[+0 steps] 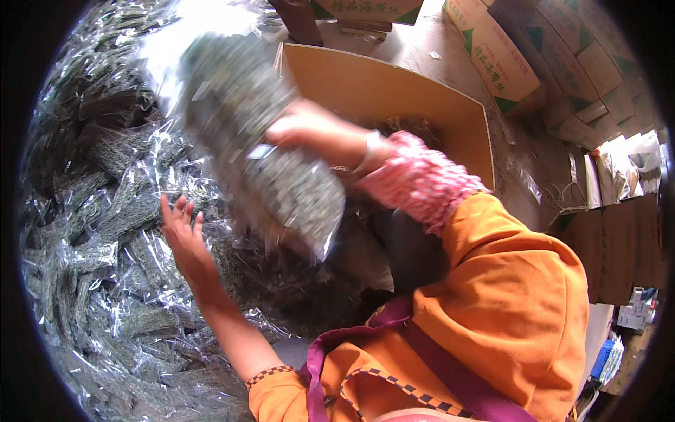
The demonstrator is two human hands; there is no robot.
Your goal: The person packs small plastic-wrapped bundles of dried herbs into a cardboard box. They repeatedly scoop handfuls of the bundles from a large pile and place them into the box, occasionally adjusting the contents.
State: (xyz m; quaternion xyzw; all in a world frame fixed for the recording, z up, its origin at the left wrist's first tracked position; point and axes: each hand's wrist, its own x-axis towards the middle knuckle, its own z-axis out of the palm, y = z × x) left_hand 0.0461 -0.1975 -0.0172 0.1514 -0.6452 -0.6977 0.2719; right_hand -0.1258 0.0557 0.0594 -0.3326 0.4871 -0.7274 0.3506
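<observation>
My right hand (316, 129), with a pink ruffled cuff on the forearm, grips a clear plastic bag of dried grey-green shreds (295, 192). The bag is blurred by motion, and I cannot tell whether a second one is held with it. It hangs between the heap and an open cardboard box (379, 79). Dark contents show inside the box, partly hidden by my right arm. My left hand (184, 232) holds nothing, its fingers apart, over a large heap of similar bags (126, 211). Whether its fingertips touch the bags cannot be told.
Printed cartons (495, 68) are stacked at the upper right, and another carton (364, 8) stands beyond the box. More brown cartons (622, 248) line the right side, beneath white bags or sheets (622, 169). Scraps of plastic (530, 184) lie on the floor.
</observation>
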